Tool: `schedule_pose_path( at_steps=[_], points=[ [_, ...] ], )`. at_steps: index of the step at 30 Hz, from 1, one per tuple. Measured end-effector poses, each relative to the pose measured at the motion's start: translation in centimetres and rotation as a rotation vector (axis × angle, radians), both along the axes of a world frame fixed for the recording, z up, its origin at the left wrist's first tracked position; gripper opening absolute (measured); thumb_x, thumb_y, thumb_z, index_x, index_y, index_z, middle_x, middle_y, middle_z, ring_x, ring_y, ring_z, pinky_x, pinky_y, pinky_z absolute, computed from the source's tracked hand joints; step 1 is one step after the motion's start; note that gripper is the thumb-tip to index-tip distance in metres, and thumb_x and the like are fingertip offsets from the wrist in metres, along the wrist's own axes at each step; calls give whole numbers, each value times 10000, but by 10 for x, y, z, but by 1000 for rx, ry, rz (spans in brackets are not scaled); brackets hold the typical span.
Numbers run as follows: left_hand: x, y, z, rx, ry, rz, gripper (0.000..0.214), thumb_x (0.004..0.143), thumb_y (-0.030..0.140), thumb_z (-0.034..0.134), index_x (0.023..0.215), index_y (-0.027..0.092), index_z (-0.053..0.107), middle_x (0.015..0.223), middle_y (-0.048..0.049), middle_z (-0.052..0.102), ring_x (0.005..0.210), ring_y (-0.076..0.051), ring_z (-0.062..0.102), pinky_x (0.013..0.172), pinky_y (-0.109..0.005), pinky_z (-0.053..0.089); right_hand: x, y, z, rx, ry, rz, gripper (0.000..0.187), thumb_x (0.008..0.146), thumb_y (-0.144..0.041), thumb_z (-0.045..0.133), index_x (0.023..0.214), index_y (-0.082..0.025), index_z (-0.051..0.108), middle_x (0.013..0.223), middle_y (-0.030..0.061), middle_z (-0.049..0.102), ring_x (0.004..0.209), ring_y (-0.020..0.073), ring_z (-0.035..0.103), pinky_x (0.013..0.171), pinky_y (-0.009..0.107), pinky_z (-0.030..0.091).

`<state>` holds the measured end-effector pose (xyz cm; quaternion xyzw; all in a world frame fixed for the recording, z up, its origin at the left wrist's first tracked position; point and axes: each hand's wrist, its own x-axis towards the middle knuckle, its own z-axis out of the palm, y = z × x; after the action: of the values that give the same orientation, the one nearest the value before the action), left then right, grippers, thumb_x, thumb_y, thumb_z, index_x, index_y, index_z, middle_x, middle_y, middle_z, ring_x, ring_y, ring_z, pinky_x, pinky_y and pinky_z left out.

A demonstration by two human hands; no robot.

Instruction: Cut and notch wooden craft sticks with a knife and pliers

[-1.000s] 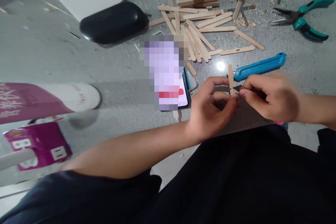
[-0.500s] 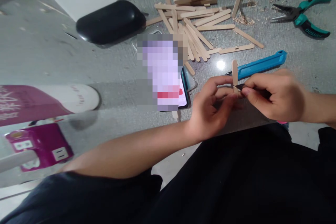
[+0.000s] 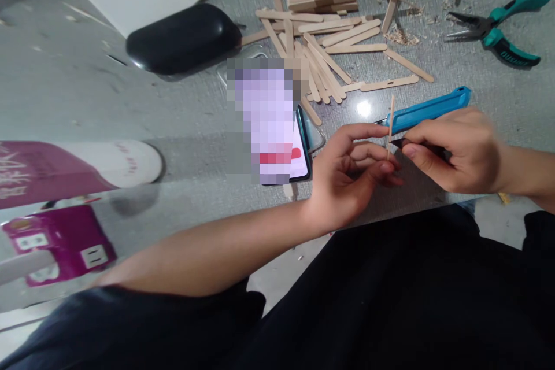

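So my left hand [image 3: 347, 176] pinches the wooden stick [image 3: 391, 118] upright over the worktop [image 3: 498, 92], right hand [image 3: 451, 150] grips a dark blade [image 3: 395, 142] against it, mid-cut I reckon, next wants a steady shallow push.

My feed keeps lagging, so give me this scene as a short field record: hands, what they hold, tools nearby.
left hand: fingers pinch the wooden stick upright, thin edge to camera
right hand: grips a dark blade, tip at the stick
behind hands: blue utility knife lying on the table
far right: green pliers
back: loose sticks
left: black case, phone
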<state>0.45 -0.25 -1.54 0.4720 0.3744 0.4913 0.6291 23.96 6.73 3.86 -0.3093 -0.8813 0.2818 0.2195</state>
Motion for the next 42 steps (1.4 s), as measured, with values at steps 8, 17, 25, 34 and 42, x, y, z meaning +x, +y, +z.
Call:
schedule_pose_path(
  at_steps=[8, 17, 25, 34, 42],
  points=[
    [2, -1, 2, 39, -33, 25, 408, 1092, 456, 891, 1385, 258, 686, 940, -11, 857, 688, -173, 871, 666, -273, 761, 2, 3, -5, 165, 19, 17, 235, 1151, -293, 628, 939, -261, 725, 594, -56, 553, 540, 138, 537, 547, 335, 359],
    [0, 0, 0, 169, -18, 45, 264, 1088, 326, 875, 1343, 269, 833, 944, -11, 867, 666, -161, 847, 609, -268, 745, 0, 1, 3, -24, 29, 60, 254, 1157, -267, 617, 929, -289, 729, 647, -7, 608, 559, 182, 558, 571, 400, 396],
    [0, 0, 1, 95, -30, 49, 219, 1066, 390, 898, 1271, 313, 904, 939, -26, 854, 606, -160, 791, 498, -281, 706, 3, 13, -2, -33, 109, 161, 211, 1163, -236, 690, 955, -260, 718, 651, -60, 612, 555, 114, 559, 547, 295, 398],
    [2, -3, -1, -8, -8, 27, 244, 1031, 483, 926, 1208, 315, 924, 845, -46, 810, 582, -185, 750, 467, -323, 694, 12, 31, 1, -300, -28, 261, 325, 1193, -452, 636, 946, -297, 777, 700, -9, 684, 616, 162, 608, 575, 340, 417],
    [0, 6, 8, 39, 149, 102, 232, 1089, 468, 859, 1214, 280, 912, 869, -54, 856, 623, -185, 762, 542, -324, 686, 0, 10, 14, -404, 69, -29, 288, 1114, -217, 673, 827, -241, 681, 590, -77, 501, 504, 89, 402, 495, 296, 319]
  ],
)
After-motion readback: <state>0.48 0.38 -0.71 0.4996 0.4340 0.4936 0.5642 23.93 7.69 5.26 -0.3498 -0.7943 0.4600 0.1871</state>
